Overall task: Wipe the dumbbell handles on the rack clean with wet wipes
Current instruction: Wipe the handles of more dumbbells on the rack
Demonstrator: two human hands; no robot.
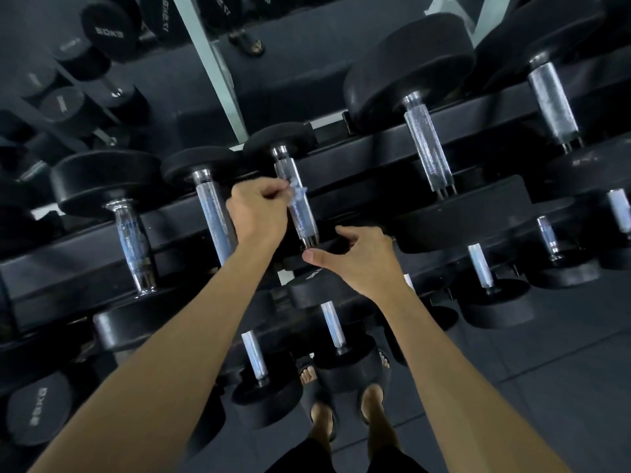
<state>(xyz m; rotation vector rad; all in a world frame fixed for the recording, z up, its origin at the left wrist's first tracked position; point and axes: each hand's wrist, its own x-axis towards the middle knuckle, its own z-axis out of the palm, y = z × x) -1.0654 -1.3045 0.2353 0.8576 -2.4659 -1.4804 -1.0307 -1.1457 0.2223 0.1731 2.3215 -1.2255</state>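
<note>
A black dumbbell with a knurled chrome handle (300, 213) lies on the upper shelf of the rack (375, 148) in the middle of the head view. My left hand (257, 213) pinches a small crumpled wet wipe (296, 194) against the upper part of that handle. My right hand (362, 259) hovers just below the handle's near end, fingers curved over the dumbbell's near head, thumb pointing left; whether it touches is unclear.
More dumbbells with chrome handles sit on the same shelf: two to the left (213, 213) (133, 244) and bigger ones to the right (426, 151). A lower shelf holds several smaller dumbbells (333, 324). My sandalled feet (345, 414) stand on dark floor tiles.
</note>
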